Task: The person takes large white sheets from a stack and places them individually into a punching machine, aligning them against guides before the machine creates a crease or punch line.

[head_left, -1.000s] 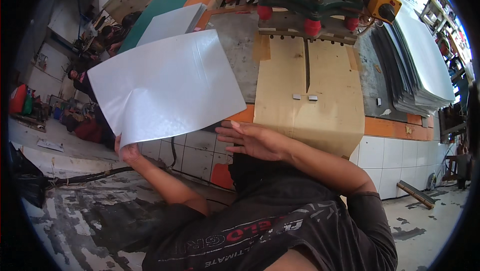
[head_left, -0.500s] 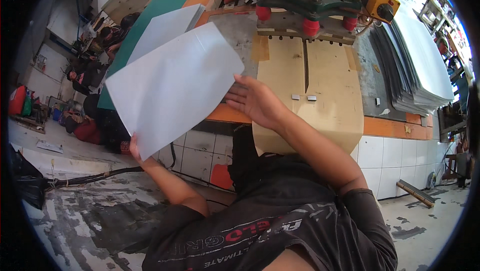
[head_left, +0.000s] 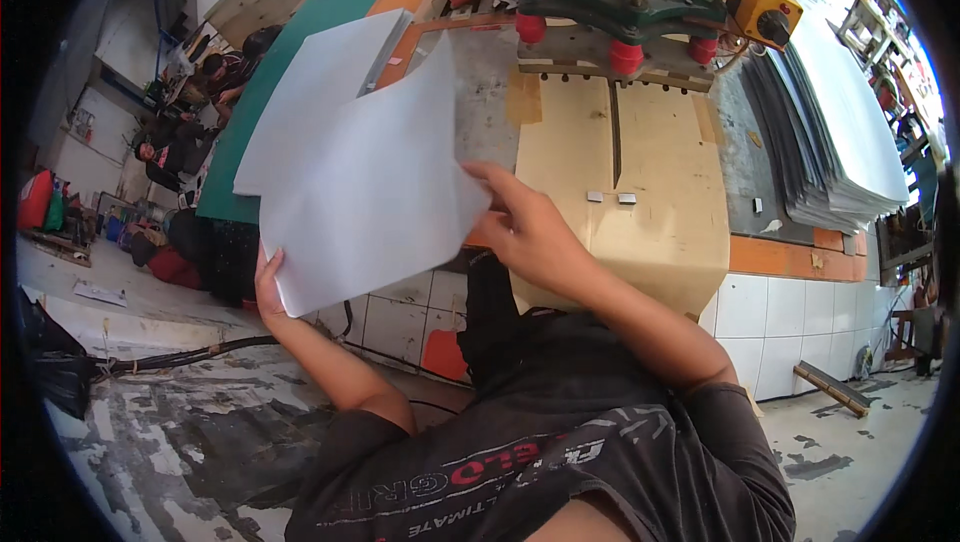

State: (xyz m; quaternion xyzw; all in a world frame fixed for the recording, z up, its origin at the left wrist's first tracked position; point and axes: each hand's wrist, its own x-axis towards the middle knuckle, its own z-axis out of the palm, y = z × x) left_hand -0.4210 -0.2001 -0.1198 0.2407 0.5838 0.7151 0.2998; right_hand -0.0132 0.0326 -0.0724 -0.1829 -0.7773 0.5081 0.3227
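Workbench [head_left: 780, 254]: is carrying a tan mat [head_left: 665, 157] beneath a green press head [head_left: 585, 0].
White sheet [head_left: 365, 187]: is bending over the workbench's front left, partly hiding a sheet stack [head_left: 315, 67].
Left hand [head_left: 271, 294]: is gripping the sheet's lower left corner.
Right hand [head_left: 530, 232]: is pinching its right edge.

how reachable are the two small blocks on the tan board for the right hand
Probably yes, if it lets go: the right hand holds the right edge of the pale sheet, but nothing seems to block its way to the small blocks.
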